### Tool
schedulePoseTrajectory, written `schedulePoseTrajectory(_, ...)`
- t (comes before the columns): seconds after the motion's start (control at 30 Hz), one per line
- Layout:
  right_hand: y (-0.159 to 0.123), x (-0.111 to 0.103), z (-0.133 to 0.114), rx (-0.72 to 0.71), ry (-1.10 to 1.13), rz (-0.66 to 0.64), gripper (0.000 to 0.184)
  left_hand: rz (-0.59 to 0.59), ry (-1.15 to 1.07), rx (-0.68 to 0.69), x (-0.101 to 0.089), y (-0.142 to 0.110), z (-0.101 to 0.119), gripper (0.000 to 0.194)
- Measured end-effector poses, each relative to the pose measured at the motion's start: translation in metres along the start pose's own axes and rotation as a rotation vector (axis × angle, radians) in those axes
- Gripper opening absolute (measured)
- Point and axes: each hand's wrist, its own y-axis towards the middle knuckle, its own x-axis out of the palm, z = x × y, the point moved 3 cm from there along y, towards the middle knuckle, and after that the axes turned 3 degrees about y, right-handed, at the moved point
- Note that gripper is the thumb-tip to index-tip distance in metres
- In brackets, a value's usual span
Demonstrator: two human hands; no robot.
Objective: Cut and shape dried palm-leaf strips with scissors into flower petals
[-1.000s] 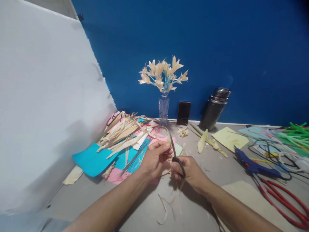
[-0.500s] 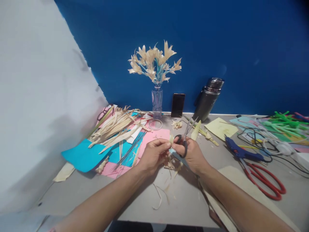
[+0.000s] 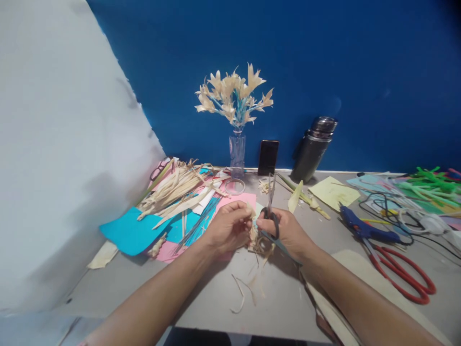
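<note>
Pointing away from the person, blades slightly parted, the black-handled scissors (image 3: 271,204) stand long axis near-vertical in view above the table (image 3: 216,307), gripped by the partly curled right hand (image 3: 284,230). The left hand (image 3: 232,228) pinches a pale piece (image 3: 249,209), fingers curled.

Two scissors (image 3: 275,227), one phone (image 3: 268,157)

A deep blue wall (image 3: 162,53) stands behind the grey surface (image 3: 118,288), with a thin pale strip (image 3: 355,171) along its foot. On the left rises a white panel (image 3: 61,120), its edge slanting down against the blue. Soft shadows lie on the panel, and a faint pale glare shows on the blue at the right.
</note>
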Motion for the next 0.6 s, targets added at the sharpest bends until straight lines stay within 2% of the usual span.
schedulePoseTrajectory(0.13,-0.003,0.011,0.010,0.061,-0.084,-0.237,0.054,0.116,-0.063,0.098,-0.007,0.003,0.010,0.023)
schedulePoseTrajectory(0.23,-0.007,0.018,0.012,0.050,-0.118,-0.340,0.057,0.148,-0.091,0.137,-0.013,0.006,0.012,0.023)
schedulePoseTrajectory(0.5,-0.003,0.017,0.022,0.021,-0.133,-0.344,0.057,0.146,-0.033,0.153,-0.014,0.006,0.009,0.019)
schedulePoseTrajectory(0.6,-0.003,0.016,0.025,0.062,-0.099,-0.334,0.054,0.135,-0.022,0.157,-0.014,0.006,0.010,0.018)
